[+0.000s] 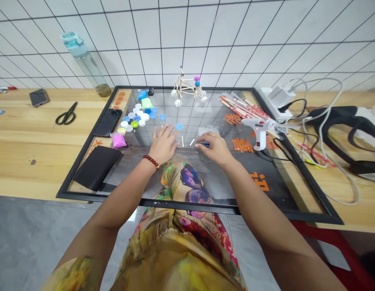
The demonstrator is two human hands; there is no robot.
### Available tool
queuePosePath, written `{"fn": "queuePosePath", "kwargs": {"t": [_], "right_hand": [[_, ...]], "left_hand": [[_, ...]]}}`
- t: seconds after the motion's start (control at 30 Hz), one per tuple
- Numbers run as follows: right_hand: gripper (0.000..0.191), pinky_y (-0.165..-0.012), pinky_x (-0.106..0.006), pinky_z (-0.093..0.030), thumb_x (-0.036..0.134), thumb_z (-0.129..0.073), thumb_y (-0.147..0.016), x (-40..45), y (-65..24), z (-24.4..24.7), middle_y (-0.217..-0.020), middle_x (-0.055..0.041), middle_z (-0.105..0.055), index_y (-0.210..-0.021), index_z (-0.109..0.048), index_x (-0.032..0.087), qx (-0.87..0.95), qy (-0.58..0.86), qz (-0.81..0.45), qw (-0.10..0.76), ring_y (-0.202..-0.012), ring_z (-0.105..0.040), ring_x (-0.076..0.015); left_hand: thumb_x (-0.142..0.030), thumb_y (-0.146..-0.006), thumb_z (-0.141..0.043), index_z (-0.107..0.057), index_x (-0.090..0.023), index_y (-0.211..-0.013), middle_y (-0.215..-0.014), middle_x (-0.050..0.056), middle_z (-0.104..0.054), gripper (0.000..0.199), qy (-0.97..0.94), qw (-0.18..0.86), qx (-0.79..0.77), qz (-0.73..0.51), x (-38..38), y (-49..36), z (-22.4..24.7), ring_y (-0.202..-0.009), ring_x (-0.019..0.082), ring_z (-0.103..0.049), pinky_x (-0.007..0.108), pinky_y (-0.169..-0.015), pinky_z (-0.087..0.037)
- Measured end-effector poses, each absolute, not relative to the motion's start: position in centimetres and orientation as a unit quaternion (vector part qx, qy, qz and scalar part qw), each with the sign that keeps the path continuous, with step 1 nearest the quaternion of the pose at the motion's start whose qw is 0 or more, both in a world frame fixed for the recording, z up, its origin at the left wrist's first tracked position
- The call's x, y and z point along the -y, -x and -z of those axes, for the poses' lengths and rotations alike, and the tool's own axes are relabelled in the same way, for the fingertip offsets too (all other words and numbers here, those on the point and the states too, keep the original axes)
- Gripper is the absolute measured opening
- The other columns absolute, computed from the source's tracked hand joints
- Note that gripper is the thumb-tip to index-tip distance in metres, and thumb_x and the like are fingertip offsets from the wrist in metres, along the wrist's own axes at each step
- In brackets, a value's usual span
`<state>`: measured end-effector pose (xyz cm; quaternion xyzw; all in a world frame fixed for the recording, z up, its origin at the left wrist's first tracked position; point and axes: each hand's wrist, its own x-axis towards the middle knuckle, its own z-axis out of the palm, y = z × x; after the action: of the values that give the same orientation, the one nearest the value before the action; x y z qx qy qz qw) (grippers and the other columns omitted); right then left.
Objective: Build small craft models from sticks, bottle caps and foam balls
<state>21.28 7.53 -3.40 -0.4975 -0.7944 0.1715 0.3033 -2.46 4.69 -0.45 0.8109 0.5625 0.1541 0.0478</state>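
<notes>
**Hands working over short sticks on the glass sheet**

The left hand (163, 144) is lying flat and open, steadying itself on the glass sheet (205, 182). The right hand (214, 147) is pinching a small blue tool (205, 144), fingers closed round it, just beside two short sticks (187, 141). A glue gun (258, 129) is standing near, within reach.
</notes>
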Motion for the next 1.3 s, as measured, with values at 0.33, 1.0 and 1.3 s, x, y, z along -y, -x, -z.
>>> {"fn": "queuePosePath", "kwargs": {"t": [0.33, 1.0, 1.3], "right_hand": [[0.017, -0.091, -0.043, -0.048, 0.03, -0.058, -0.09, -7.0, -20.9, 4.0, -0.1, -0.0106, -0.071, -0.092, -0.072, 0.021, 0.818, 0.494, -0.087, 0.283, -0.098, -0.064, -0.0282], [0.02, -0.079, -0.038, -0.038, 0.031, -0.054, -0.096, -6.3, -20.4, 3.5, -0.096, -0.0083, -0.073, -0.092, -0.072, 0.021, 0.828, 0.497, -0.026, 0.257, -0.094, -0.062, -0.0266], [0.02, -0.079, -0.037, -0.035, 0.032, -0.054, -0.098, -6.2, -20.3, 3.4, -0.098, -0.0073, -0.073, -0.095, -0.071, 0.022, 0.834, 0.499, -0.006, 0.236, -0.093, -0.061, -0.0251]], "left_hand": [[-0.031, -0.101, -0.045, -0.063, -0.025, -0.134, -0.152, 0.009, -0.054, 0.039, -0.903, 0.099, -0.415, -0.061, -6.1, 2.1, 0.4, -0.145, 0.028, -0.044, 0.052, -0.122, -0.028], [-0.026, -0.095, -0.046, -0.074, -0.019, -0.114, -0.124, 0.013, -0.071, 0.035, -0.753, -0.033, -0.623, -0.211, -10.7, 11.2, -0.7, -0.12, 0.03, -0.06, 0.045, -0.104, -0.046], [-0.018, -0.086, -0.054, -0.076, -0.015, -0.093, -0.121, 0.019, -0.067, 0.023, -0.736, -0.052, -0.666, -0.109, -15.1, 9.1, -0.9, -0.122, 0.038, -0.051, 0.054, -0.103, -0.039]]}}
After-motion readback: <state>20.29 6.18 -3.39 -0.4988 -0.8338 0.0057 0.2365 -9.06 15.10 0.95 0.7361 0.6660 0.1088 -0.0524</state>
